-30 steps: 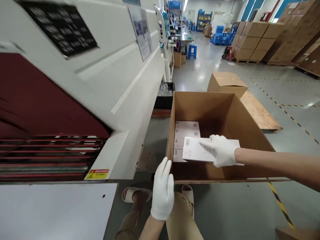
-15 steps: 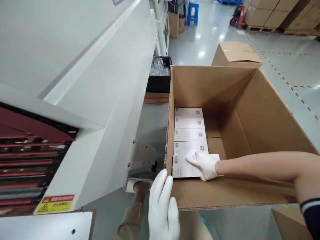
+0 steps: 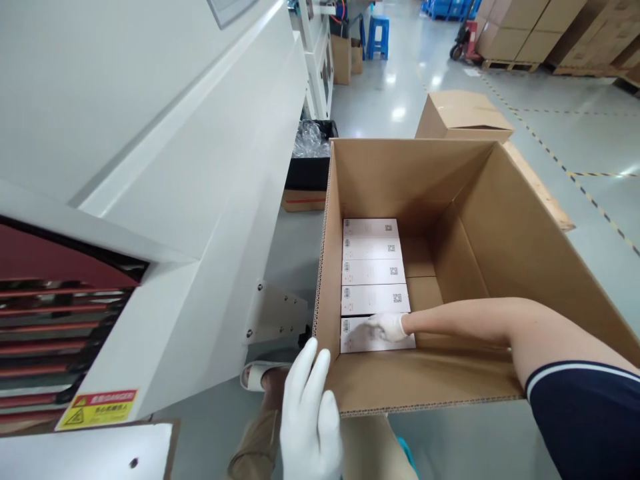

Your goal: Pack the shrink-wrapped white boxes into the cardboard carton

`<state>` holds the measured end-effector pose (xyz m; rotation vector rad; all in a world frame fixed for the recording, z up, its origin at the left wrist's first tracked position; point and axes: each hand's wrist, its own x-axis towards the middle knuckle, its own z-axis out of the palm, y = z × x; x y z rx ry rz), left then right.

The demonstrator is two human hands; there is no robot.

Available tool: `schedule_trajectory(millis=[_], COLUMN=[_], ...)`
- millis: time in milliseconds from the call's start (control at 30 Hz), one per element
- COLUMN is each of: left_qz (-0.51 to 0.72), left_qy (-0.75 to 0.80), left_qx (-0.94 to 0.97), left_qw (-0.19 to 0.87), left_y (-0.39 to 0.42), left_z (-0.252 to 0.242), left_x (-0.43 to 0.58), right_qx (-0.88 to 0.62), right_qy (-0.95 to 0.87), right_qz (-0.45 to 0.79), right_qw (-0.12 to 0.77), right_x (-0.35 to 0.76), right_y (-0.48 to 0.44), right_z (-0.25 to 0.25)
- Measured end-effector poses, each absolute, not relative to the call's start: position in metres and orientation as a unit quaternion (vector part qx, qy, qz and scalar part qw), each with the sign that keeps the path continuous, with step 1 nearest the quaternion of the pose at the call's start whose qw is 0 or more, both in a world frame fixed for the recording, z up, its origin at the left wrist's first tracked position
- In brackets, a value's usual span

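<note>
A large open cardboard carton (image 3: 520, 247) stands on the floor in front of me. Along its left wall lies a row of several white product boxes (image 3: 373, 272) with printed codes. My right hand (image 3: 389, 326), in a white glove, reaches deep into the carton and rests flat on the nearest white box (image 3: 360, 339), which lies on the carton's bottom. My left hand (image 3: 310, 420), also gloved, hangs open just outside the carton's near left corner and holds nothing.
A big white machine (image 3: 165, 167) with red slats and a yellow warning label (image 3: 95, 408) fills the left. Behind the carton sit a closed cardboard box (image 3: 463, 115), a wooden pallet (image 3: 540, 187) and a black bin of plastic film (image 3: 313, 160). Stacked cartons stand far right.
My right hand carried the white box from above the carton down to its bottom, at the near end of the row. My head moved closer and looks further down.
</note>
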<state>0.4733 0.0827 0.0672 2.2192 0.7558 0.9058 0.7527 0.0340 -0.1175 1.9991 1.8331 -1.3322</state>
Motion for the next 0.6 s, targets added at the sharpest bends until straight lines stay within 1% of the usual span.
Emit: schedule_trajectory(millis=[100, 200, 300, 367, 433, 500, 600], left_qz=[0.348, 0.353, 0.356, 0.361, 0.369, 0.376, 0.381], left_qy=[0.278, 0.275, 0.271, 0.268, 0.265, 0.265, 0.271], left_qx=[0.84, 0.837, 0.838, 0.84, 0.842, 0.841, 0.84], left_qw=[0.309, 0.315, 0.313, 0.304, 0.292, 0.285, 0.275], left_y=[0.083, 0.083, 0.083, 0.084, 0.084, 0.084, 0.084], left_z=[0.064, 0.062, 0.062, 0.062, 0.06, 0.057, 0.054], left_x=[0.471, 0.47, 0.471, 0.473, 0.474, 0.474, 0.474], right_qx=[0.718, 0.737, 0.738, 0.744, 0.761, 0.786, 0.836], right_qy=[0.53, 0.484, 0.488, 0.502, 0.508, 0.502, 0.474], right_qz=[-0.436, -0.447, -0.448, -0.428, -0.393, -0.353, -0.275], right_qw=[0.113, 0.151, 0.13, 0.11, 0.095, 0.076, 0.031], right_x=[0.785, 0.813, 0.815, 0.799, 0.774, 0.745, 0.714], right_y=[0.023, 0.004, -0.02, -0.039, -0.061, -0.083, -0.11], right_z=[-0.087, -0.03, 0.053, 0.111, 0.156, 0.179, 0.171])
